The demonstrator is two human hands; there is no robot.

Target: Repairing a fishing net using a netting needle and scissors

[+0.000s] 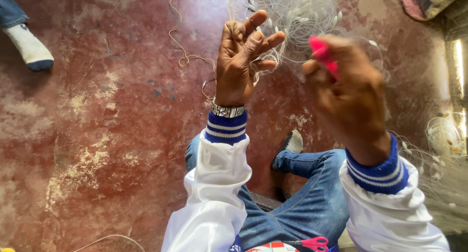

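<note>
My left hand [241,57] is raised in front of me with its fingers curled around thin strands of a fine white fishing net [292,13]. A metal watch sits at that wrist. My right hand [348,93] is blurred and closed on a bright pink netting needle [322,54], just right of the left hand. The net bunches up on the floor beyond both hands, with small white floats along it. Both arms wear white sleeves with blue striped cuffs.
Worn red concrete floor [112,115] lies below. A tan cord [187,57] curls on it left of my left hand. Pink-handled scissors [314,243] rest on my lap. Another person's socked foot [30,48] is at top left. More net [441,135] lies at right.
</note>
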